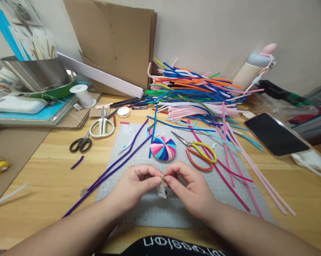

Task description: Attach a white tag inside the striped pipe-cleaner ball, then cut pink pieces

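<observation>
Both hands meet over the grey cutting mat (139,213), close to my body. Thumb and forefinger of my left hand (135,183) pinch a small gold-coloured piece, thin and chain-like. My right hand (189,186) pinches the same piece from the other side. Below the fingertips hangs a small whitish block (162,192) with dark marks; its kind is unclear. Just beyond the hands lies a round pinwheel-striped disc (163,148) in pink, blue, teal and white. Scissors with yellow and orange handles (201,156) rest to its right.
Purple pipe cleaners (117,163) lie at left, pink ones (256,170) at right. A colourful heap of pipe cleaners (192,89) fills the back. White-handled scissors (102,127), black-handled scissors (80,144), a thread spool (83,96) and a phone (277,134) surround the mat.
</observation>
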`<control>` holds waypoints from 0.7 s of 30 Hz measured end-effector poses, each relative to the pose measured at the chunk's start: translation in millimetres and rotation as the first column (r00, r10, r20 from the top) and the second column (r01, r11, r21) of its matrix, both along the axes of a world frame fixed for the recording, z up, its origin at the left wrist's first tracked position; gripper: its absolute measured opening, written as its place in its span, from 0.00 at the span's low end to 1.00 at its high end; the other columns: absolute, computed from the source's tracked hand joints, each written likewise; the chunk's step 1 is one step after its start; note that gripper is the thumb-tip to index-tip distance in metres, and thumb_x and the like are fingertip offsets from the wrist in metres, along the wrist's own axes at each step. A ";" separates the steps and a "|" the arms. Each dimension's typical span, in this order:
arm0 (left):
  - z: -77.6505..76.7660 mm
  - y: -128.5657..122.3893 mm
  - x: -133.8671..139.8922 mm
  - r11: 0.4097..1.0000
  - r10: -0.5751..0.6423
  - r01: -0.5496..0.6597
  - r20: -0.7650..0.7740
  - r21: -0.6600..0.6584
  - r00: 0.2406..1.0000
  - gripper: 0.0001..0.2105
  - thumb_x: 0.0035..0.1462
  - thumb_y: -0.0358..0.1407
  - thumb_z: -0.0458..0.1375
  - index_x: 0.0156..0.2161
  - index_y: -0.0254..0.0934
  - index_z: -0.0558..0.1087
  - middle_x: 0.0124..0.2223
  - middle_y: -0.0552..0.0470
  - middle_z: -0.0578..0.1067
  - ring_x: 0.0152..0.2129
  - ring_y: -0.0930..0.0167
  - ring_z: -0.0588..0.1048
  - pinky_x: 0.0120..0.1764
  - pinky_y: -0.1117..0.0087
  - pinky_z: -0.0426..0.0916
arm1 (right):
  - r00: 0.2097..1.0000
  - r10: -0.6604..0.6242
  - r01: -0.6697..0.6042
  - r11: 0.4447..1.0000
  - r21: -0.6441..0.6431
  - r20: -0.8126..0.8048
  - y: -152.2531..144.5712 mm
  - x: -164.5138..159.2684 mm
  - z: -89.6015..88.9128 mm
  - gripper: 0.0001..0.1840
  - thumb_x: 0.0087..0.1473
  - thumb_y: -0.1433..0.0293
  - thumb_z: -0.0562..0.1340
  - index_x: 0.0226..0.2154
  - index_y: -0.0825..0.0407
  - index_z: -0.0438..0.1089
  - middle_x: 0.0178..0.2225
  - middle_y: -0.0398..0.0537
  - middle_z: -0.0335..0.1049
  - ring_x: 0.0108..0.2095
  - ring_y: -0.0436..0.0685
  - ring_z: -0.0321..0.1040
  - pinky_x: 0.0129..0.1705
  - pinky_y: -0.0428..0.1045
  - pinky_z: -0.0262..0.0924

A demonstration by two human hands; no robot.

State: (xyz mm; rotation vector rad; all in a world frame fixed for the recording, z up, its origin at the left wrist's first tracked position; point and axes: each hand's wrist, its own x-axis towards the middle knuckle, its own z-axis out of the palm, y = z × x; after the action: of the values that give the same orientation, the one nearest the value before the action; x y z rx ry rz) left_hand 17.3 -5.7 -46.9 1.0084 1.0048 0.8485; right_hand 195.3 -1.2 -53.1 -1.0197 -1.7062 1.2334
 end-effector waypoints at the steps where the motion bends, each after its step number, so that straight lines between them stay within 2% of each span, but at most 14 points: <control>1: 0.1 0.3 -0.3 1.000 -0.007 0.007 0.002 0.006 1.000 0.05 0.49 0.36 0.63 0.28 0.36 0.75 0.29 0.55 0.74 0.28 0.74 0.69 0.35 0.72 0.63 | 1.000 0.004 -0.005 0.999 -0.054 -0.023 0.8 -1.0 0.1 0.02 0.55 0.69 0.59 0.32 0.50 0.66 0.26 0.41 0.66 0.28 0.49 0.63 0.31 0.46 0.59; 5: 0.2 1.1 -0.3 1.000 -0.017 0.017 0.016 0.006 1.000 0.05 0.49 0.35 0.63 0.28 0.35 0.75 0.29 0.54 0.75 0.28 0.73 0.71 0.36 0.71 0.64 | 0.991 0.037 -0.069 0.968 -0.243 -0.132 3.5 -4.2 -0.1 0.05 0.54 0.67 0.59 0.30 0.51 0.64 0.24 0.40 0.63 0.25 0.48 0.60 0.27 0.45 0.58; 7: 0.3 0.9 0.5 1.000 -0.001 0.001 0.016 -0.011 1.000 0.05 0.49 0.36 0.63 0.28 0.35 0.75 0.29 0.53 0.75 0.28 0.73 0.71 0.36 0.70 0.64 | 0.986 0.045 -0.081 0.971 -0.224 -0.160 3.2 -3.8 -0.7 0.04 0.55 0.67 0.58 0.33 0.51 0.64 0.26 0.40 0.62 0.26 0.49 0.61 0.27 0.45 0.59; 10: 0.7 -0.2 2.3 0.999 0.042 -0.042 0.009 -0.030 0.999 0.06 0.48 0.37 0.63 0.28 0.35 0.75 0.30 0.52 0.75 0.28 0.72 0.70 0.36 0.70 0.64 | 0.993 0.012 -0.009 1.000 0.023 -0.119 0.1 -0.3 -0.8 0.07 0.54 0.71 0.58 0.39 0.49 0.63 0.32 0.44 0.63 0.32 0.52 0.62 0.33 0.49 0.61; 12: 1.2 -0.9 3.3 0.998 0.063 -0.063 0.010 -0.029 0.998 0.06 0.47 0.37 0.64 0.28 0.35 0.75 0.30 0.52 0.75 0.29 0.72 0.70 0.37 0.70 0.64 | 0.997 -0.012 0.030 0.973 0.229 -0.079 -2.4 2.5 0.6 0.09 0.52 0.73 0.59 0.39 0.48 0.63 0.35 0.45 0.61 0.36 0.53 0.61 0.38 0.51 0.61; 14: 1.6 -1.4 3.9 0.997 0.067 -0.066 0.019 -0.034 0.998 0.06 0.47 0.36 0.64 0.28 0.35 0.75 0.30 0.52 0.75 0.30 0.71 0.70 0.37 0.70 0.64 | 0.999 -0.013 0.026 0.925 0.380 -0.036 -4.1 4.5 2.9 0.11 0.51 0.75 0.60 0.38 0.48 0.64 0.37 0.45 0.60 0.37 0.54 0.61 0.40 0.52 0.60; 17: 1.4 -1.6 4.1 0.997 0.053 -0.051 0.034 -0.059 0.998 0.06 0.47 0.36 0.64 0.28 0.35 0.75 0.30 0.52 0.75 0.29 0.72 0.70 0.37 0.70 0.64 | 0.999 0.005 -0.026 0.875 0.484 0.046 -4.3 5.5 6.0 0.12 0.50 0.77 0.62 0.38 0.49 0.67 0.37 0.45 0.59 0.37 0.53 0.61 0.39 0.50 0.60; 21: -0.8 -1.9 3.7 0.996 0.039 -0.033 0.066 -0.086 0.997 0.06 0.48 0.36 0.64 0.29 0.35 0.75 0.30 0.52 0.75 0.28 0.72 0.70 0.37 0.70 0.63 | 0.996 0.000 -0.049 0.857 0.513 0.094 -1.9 4.7 7.3 0.09 0.52 0.78 0.61 0.36 0.50 0.69 0.34 0.44 0.60 0.35 0.52 0.62 0.38 0.49 0.61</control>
State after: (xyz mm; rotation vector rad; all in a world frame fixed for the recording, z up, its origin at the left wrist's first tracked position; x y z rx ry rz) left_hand 21.1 -7.6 -47.7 0.8858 0.9958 0.8574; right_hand 200.0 -3.1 -45.8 -0.7317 -1.9785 0.6801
